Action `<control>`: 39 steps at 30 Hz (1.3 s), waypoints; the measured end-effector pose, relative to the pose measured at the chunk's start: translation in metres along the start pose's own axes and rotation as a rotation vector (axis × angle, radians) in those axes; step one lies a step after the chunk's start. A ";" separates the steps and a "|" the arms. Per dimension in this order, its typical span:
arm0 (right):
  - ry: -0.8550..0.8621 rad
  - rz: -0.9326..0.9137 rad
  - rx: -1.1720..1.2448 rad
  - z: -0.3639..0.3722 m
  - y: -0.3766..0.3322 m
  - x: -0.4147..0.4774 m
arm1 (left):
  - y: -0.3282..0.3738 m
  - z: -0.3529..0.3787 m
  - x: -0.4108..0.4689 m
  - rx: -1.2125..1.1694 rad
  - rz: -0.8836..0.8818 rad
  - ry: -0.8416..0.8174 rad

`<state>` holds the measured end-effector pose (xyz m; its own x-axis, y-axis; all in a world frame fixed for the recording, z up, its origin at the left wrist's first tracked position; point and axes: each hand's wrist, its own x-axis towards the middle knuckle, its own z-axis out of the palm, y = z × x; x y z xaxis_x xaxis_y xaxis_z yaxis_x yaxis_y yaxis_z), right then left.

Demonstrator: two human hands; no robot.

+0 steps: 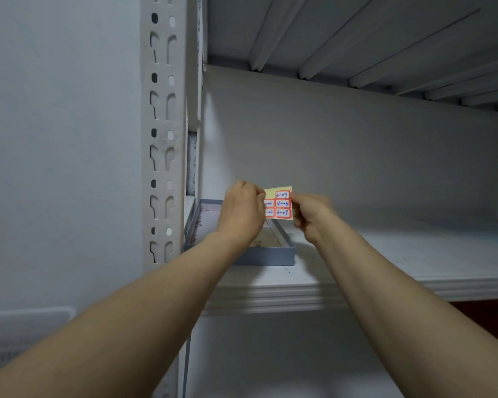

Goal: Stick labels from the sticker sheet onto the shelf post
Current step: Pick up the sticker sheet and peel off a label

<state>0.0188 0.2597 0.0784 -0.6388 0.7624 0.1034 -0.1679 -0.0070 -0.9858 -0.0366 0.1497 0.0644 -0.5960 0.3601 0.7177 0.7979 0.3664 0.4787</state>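
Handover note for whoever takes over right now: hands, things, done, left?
Left hand pinches the sticker sheet at its upper left, where the backing is bare.
Right hand pinches the sheet's right edge.
Sheet is held near the grey tray on the shelf, right of the shelf post.
Done: no label visible on the post.
Left: peel labels, stick them on the post.

At L: post (163, 139), beside shelf (385, 268); tray (270, 255) on shelf, just R of post. Over tray: sheet (281, 203), btwn L hand (242, 214) & R hand (314, 216).
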 end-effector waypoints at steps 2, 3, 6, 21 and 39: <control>0.022 -0.050 -0.032 -0.004 0.000 0.002 | -0.005 0.000 0.000 0.068 -0.059 -0.069; 0.027 -0.065 -0.050 -0.005 0.000 0.002 | -0.007 0.001 0.000 0.098 -0.088 -0.110; 0.049 -0.107 -0.119 -0.007 0.001 0.002 | -0.010 0.002 0.001 0.100 -0.189 -0.197; 0.000 -0.171 -0.093 -0.007 0.008 0.000 | -0.012 -0.003 0.012 -0.284 -0.507 -0.157; -0.106 -0.104 0.093 0.005 0.013 0.001 | 0.001 -0.007 -0.001 -0.243 -0.150 -0.095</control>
<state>0.0127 0.2572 0.0664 -0.6893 0.6896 0.2221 -0.3023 0.0048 -0.9532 -0.0349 0.1439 0.0674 -0.7053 0.4001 0.5852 0.6921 0.2097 0.6907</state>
